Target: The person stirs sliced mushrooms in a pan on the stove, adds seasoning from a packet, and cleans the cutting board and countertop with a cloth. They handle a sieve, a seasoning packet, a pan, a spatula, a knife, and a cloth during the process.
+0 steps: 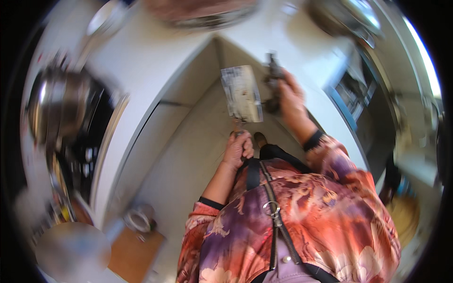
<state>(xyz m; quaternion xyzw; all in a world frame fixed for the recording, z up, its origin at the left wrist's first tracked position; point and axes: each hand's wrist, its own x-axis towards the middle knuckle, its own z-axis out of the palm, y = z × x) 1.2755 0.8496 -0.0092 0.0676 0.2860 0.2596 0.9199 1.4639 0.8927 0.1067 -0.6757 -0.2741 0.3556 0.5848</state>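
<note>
In front of my body my left hand [239, 148] is closed around the handle of a cleaver [242, 94]. The broad, rectangular blade points away from me and has pale and dark patches across its face. To the right of the blade and a little higher in view, my right hand [293, 97] grips a dark, lumpy object [273, 79] with a narrow upper end. Motion blur hides what kind of thing it is. It appears apart from the cleaver. Both hands are above the floor, at the inner corner of a white countertop [148, 60].
A pinkish round vessel [205, 12] stands in the counter corner. Metal pots [63, 106] are at left and upper right [345, 17]. A blue-edged recess [341, 108] interrupts the right counter. A round container [138, 218] and brown sheet [136, 253] are low at left.
</note>
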